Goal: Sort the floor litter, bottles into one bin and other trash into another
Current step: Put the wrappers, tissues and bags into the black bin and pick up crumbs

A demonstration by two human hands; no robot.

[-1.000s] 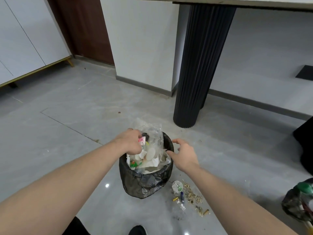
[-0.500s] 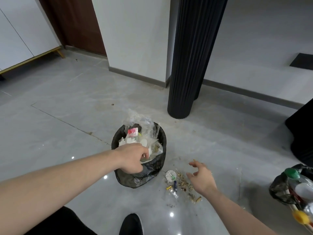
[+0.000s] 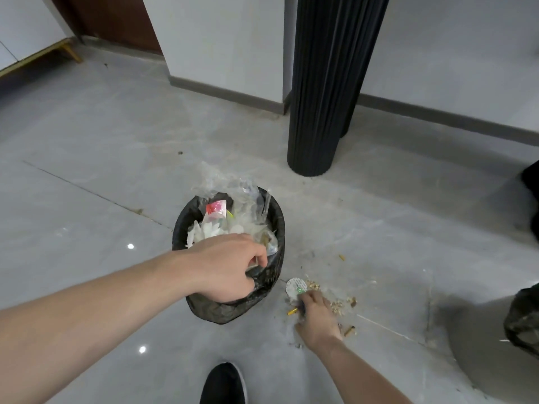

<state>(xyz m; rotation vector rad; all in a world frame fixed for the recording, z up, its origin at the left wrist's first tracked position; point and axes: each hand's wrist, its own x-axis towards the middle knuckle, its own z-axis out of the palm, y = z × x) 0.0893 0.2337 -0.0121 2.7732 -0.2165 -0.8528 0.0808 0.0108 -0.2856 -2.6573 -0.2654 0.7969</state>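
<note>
Left hand [image 3: 226,269] clamps the trash bin [image 3: 230,304] rim; right hand [image 3: 316,314] closes on floor scraps [image 3: 338,305], its contents unclear. Pinch low, gather fully.

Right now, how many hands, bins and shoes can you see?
Hands: 2, the left hand and the right hand
Bins: 2, the full bin and the edge bin, partly out of view on the right
Shoes: 1, the black shoe
Total: 5
</note>
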